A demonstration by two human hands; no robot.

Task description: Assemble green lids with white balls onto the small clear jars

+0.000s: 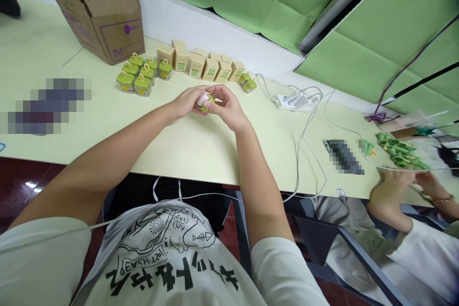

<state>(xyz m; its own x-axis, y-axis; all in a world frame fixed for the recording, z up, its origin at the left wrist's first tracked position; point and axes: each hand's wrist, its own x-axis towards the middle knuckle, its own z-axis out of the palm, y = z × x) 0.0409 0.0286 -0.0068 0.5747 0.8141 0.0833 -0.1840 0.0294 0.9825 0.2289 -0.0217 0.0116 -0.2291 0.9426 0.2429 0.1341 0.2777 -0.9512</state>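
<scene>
Over the table, my left hand (187,101) and my right hand (228,107) come together around one small green and pale pink item (205,101). The fingers of both are curled on it and cover much of its surface, so its exact kind is hard to make out. Beyond my left hand stands a group of small clear boxes with green lids and loop handles (141,85). A row of small tan cartons (210,69) with green labels runs along the wall. Two more green-lidded boxes (249,85) stand at the right end of that row.
A large open cardboard box (118,33) stands at the back left. White cables lead to a power strip (296,100) on the right. Farther right lie a phone (344,157), a heap of green pieces (399,150) and a co-worker's hands (396,177). A blurred-out item (46,105) lies left.
</scene>
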